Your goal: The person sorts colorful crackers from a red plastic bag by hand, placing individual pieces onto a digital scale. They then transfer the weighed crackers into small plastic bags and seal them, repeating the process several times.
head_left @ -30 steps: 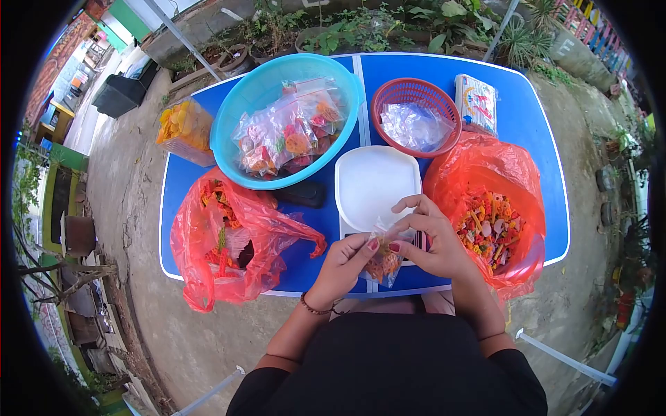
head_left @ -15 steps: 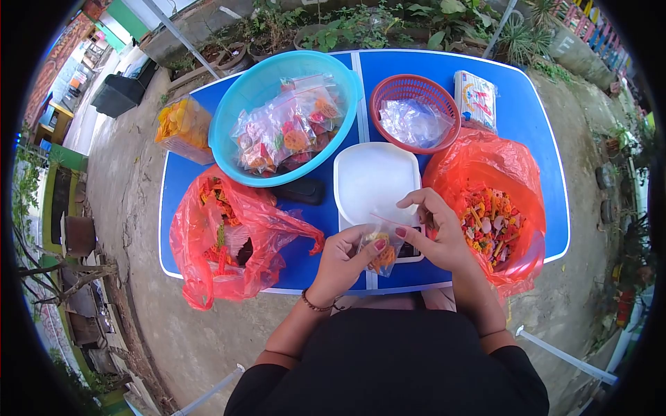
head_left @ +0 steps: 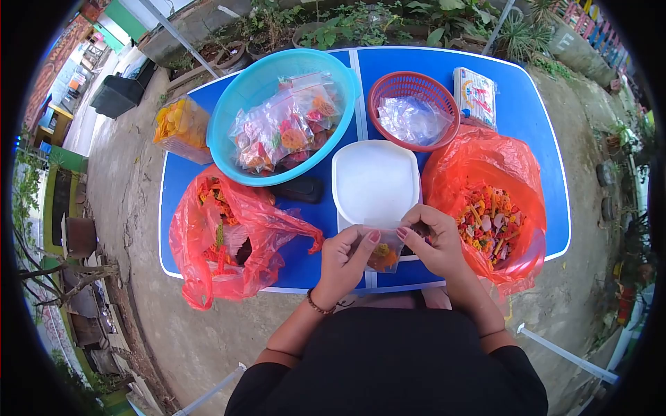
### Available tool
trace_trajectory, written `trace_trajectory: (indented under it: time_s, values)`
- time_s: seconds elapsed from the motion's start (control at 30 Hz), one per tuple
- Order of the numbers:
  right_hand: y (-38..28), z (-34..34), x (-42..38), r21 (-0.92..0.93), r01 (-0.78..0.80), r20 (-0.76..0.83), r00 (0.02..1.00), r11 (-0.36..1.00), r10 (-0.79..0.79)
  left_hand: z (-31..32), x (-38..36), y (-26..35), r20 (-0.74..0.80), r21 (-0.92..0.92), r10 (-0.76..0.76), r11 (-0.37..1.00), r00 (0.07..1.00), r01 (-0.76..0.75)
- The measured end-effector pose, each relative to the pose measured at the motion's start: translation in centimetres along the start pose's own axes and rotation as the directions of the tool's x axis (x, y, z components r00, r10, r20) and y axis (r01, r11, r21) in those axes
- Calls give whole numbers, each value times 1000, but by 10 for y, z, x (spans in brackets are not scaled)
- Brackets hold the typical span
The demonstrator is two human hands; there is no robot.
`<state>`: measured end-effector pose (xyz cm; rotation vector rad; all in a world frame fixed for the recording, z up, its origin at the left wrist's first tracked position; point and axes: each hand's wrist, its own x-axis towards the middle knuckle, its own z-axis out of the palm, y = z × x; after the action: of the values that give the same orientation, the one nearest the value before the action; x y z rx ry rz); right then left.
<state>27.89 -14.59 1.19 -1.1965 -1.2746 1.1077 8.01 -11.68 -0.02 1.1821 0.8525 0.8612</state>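
Note:
Between my hands is a small clear zip bag [head_left: 386,254] with orange and yellow pieces in its lower part. My left hand [head_left: 343,262] pinches its upper left side, thumb in front. At the upper right corner, the thumb and forefinger of my right hand [head_left: 438,244] are closed on the bag's top edge. Just beyond my fingers lies a white tray-like top [head_left: 376,179], perhaps of a scale, its front partly hidden by my hands. To the right an open red plastic bag [head_left: 444,170] holds loose red, orange and yellow pieces [head_left: 494,225].
A turquoise basin [head_left: 216,132] holds several filled zip bags [head_left: 291,125]. Beyond the white top, a red basket [head_left: 449,97] contains clear bags [head_left: 413,120]. Another red bag [head_left: 187,243], a dark case [head_left: 300,190], a yellow-filled container [head_left: 183,128] and a white packet [head_left: 476,98] share the blue table [head_left: 305,269].
My right hand has come down onto the small bag's top edge, its fingers now closed there. The bag now hangs straighter, with both hands at its top.

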Motion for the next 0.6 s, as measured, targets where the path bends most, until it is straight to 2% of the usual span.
trace_trajectory:
  time_s: [0.03,0.13,0.27,0.43,0.53,0.6]
  values:
    - [0,1,-1,13,-7,-5,1000,1000,7,1,0,-1,-7,-4,15,1000,1000,-15]
    - [-2,2,0,18,10,-24,1000,1000,-9,1,1,-5,-41,141,112,984,993,-105]
    - [-3,3,-1,50,-39,6,999,998,38,4,-1,2,-72,154,140,980,988,-128]
    - [4,5,-2,-5,33,-19,999,999,-33,4,-1,-2,-70,206,221,957,973,-203]
    - [2,6,-1,6,34,-2,999,999,-34,4,-3,3,-66,116,125,986,990,-117]
    - [2,6,-2,12,18,2,1000,1000,-18,3,-1,0,-31,192,170,968,985,-162]
